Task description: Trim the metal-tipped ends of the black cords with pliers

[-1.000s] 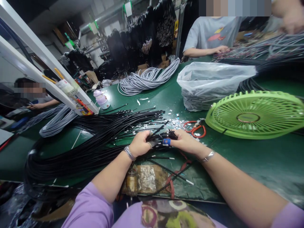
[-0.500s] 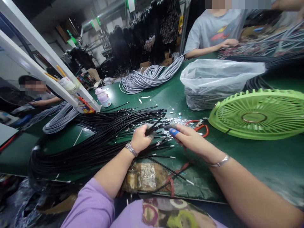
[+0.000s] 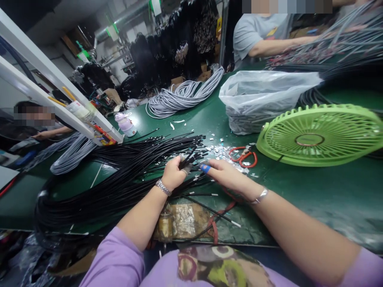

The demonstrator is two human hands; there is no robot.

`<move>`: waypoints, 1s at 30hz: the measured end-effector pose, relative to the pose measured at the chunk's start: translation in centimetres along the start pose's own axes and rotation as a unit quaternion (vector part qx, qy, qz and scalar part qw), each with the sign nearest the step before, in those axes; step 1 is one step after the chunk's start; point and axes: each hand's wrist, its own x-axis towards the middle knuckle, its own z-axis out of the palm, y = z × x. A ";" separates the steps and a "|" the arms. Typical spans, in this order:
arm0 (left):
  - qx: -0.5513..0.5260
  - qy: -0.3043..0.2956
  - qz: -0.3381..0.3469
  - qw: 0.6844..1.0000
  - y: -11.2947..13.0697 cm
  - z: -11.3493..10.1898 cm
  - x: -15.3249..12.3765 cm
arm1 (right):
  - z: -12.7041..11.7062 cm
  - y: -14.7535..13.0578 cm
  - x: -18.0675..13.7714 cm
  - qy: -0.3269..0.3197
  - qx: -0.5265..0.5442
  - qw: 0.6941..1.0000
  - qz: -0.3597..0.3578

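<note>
My left hand (image 3: 175,173), with a metal watch at the wrist, is closed around a few black cables (image 3: 188,158) near their ends. Close by on its right is my right hand (image 3: 224,174), its fingertips pinched together at those cable ends; what lies between them is too small to make out. Blue tape (image 3: 205,168) wraps one of its fingers. A large bundle of black cables (image 3: 98,199) runs from the left under my left hand, many ends tipped white. Foil-like scraps (image 3: 220,151) and red-handled scissors (image 3: 252,160) lie just beyond my right hand.
A green fan (image 3: 344,137) and a clear plastic bag (image 3: 248,115) stand at the right. Grey cable coils (image 3: 179,97), a lilac bottle (image 3: 125,124) and a white post (image 3: 44,95) are farther back. A co-worker in a grey shirt (image 3: 254,34) handles cables across the table (image 3: 299,199).
My right hand has come slightly closer to my left, which keeps its hold on the black cables. The co-worker's arm now stretches across the grey cables. The whole view has shifted a little.
</note>
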 end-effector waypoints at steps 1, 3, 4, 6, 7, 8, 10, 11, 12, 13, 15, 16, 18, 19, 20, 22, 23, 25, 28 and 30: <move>-0.003 -0.001 -0.001 1.000 0.0 0.0 0.0 | 0.2 0.0 0.0 0.004 0.009 1.000 0.012; -0.006 -0.002 -0.002 1.000 0.0 0.0 0.1 | 0.4 0.0 -0.1 0.009 0.027 0.999 0.034; -0.010 -0.001 -0.002 1.000 0.0 0.0 0.1 | 0.4 0.0 -0.2 0.011 0.035 0.998 0.041; -0.022 -0.002 -0.001 1.000 -0.1 0.0 0.1 | 0.4 -0.1 -0.3 0.012 0.048 0.998 0.047; -0.028 -0.002 0.000 1.000 -0.2 0.0 0.1 | 0.4 -0.1 -0.4 0.013 0.052 0.997 0.047; -0.031 -0.001 0.001 1.000 -0.3 0.0 0.1 | 0.4 -0.1 -0.4 0.013 0.055 0.997 0.046; -0.033 0.003 0.002 0.999 -0.4 0.0 0.1 | 0.3 -0.1 -0.5 0.009 0.059 0.997 0.044; -0.032 0.005 0.003 0.999 -0.4 0.0 0.1 | 0.3 -0.1 -0.4 0.006 0.062 0.997 0.043; -0.031 0.008 0.005 0.999 -0.3 0.0 0.1 | 0.2 0.0 -0.4 0.004 0.066 0.997 0.043; -0.029 0.010 0.007 0.999 -0.3 0.0 0.1 | 0.3 0.1 -0.4 0.003 0.070 0.997 0.045; -0.022 0.014 0.012 1.000 -0.1 -0.1 0.0 | 0.3 0.2 -0.3 0.002 0.082 0.995 0.061; -0.017 0.014 0.014 1.000 0.0 -0.1 0.0 | 0.4 0.2 -0.2 0.002 0.090 0.993 0.076; -0.002 0.016 0.017 1.000 0.2 -0.1 -0.1 | 0.5 0.2 -0.1 -0.001 0.105 0.988 0.112; 0.006 0.016 0.018 1.000 0.2 -0.1 -0.1 | 0.6 0.1 -0.1 -0.003 0.111 0.985 0.129; 0.013 0.017 0.018 1.000 0.3 -0.1 -0.2 | 0.7 0.0 -0.1 -0.004 0.115 0.983 0.141; 0.023 0.019 0.018 0.999 0.2 -0.1 -0.2 | 0.8 -0.2 -0.1 -0.004 0.117 0.981 0.152; 0.026 0.019 0.018 0.999 0.2 -0.1 -0.2 | 0.8 -0.3 -0.1 -0.003 0.117 0.981 0.152; 0.031 0.018 0.018 0.999 0.2 -0.1 -0.2 | 0.8 -0.4 -0.1 -0.003 0.116 0.981 0.154; 0.037 0.016 0.019 0.999 0.2 -0.1 -0.3 | 0.6 -0.2 -0.1 -0.002 0.111 0.982 0.155; 0.046 0.018 0.025 0.998 0.3 -0.2 -0.3 | 0.6 -0.2 -0.1 -0.005 0.117 0.981 0.158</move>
